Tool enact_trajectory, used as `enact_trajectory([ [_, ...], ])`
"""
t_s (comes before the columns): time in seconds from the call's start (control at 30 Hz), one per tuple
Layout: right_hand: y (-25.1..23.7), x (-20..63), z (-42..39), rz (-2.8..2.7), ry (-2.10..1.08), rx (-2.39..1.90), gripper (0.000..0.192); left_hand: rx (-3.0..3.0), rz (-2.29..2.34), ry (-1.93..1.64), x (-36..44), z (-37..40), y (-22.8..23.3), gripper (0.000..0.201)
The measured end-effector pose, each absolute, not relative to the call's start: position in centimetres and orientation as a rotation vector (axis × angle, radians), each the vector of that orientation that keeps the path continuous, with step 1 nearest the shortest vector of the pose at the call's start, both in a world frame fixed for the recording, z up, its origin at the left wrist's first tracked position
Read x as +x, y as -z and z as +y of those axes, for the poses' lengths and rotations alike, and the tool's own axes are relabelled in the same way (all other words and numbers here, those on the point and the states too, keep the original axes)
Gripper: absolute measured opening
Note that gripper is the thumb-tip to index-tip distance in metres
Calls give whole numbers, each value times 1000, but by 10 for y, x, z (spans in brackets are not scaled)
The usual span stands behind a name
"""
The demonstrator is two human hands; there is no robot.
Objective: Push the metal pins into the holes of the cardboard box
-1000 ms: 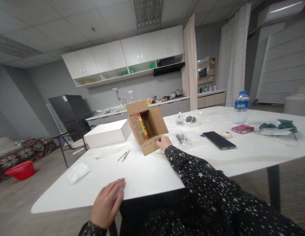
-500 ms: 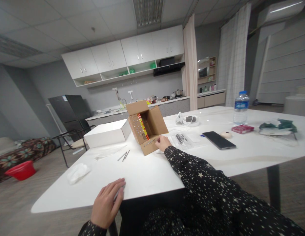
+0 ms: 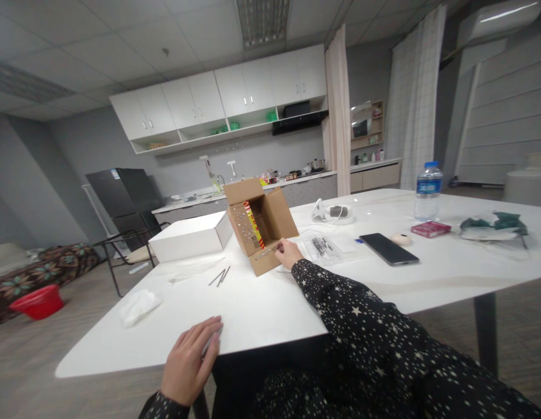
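Note:
My right hand [image 3: 289, 254] reaches to the lower flap of an open cardboard box [image 3: 270, 218]. Its thumb and fingers are pinched together at the flap; whatever is between them is too small to make out. A row of small shiny pieces [image 3: 265, 252] lies along that flap, and more dot the box's left flap beside a yellow and red strip [image 3: 253, 226]. At the near table edge rests my left hand [image 3: 189, 358], fingers stretched out over the edge. A greyish patch shows under its fingers, but I cannot tell what it is.
On the white table [image 3: 262, 314] are thin metal rods [image 3: 220, 276], a crumpled tissue [image 3: 139, 307], a white box [image 3: 189, 235], clear plastic bags [image 3: 325, 249], a phone [image 3: 388, 249], a pink box [image 3: 431, 229], a water bottle [image 3: 427, 192] and a green bundle [image 3: 493, 226].

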State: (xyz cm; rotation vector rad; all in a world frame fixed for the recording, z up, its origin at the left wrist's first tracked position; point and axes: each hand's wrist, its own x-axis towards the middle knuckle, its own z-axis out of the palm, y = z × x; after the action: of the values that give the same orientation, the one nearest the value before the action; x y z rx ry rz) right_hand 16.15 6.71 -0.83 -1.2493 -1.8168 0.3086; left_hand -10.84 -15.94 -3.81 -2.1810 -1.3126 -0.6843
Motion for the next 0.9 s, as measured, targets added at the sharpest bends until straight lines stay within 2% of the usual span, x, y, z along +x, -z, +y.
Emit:
enact_trajectory([
  [0.17, 10, 157, 67, -1789, -413, -1088, 6, -2179, -1314, 678, -108, -160, 37, 30],
  [0.47, 13, 151, 70, -1659, -799, -919, 16, -2172, -1305, 687, -107, -160, 36, 29],
  [0.9, 12, 155, 72, -1644, -622, -955, 17, -2176, -1313, 674, -107, -161, 35, 29],
])
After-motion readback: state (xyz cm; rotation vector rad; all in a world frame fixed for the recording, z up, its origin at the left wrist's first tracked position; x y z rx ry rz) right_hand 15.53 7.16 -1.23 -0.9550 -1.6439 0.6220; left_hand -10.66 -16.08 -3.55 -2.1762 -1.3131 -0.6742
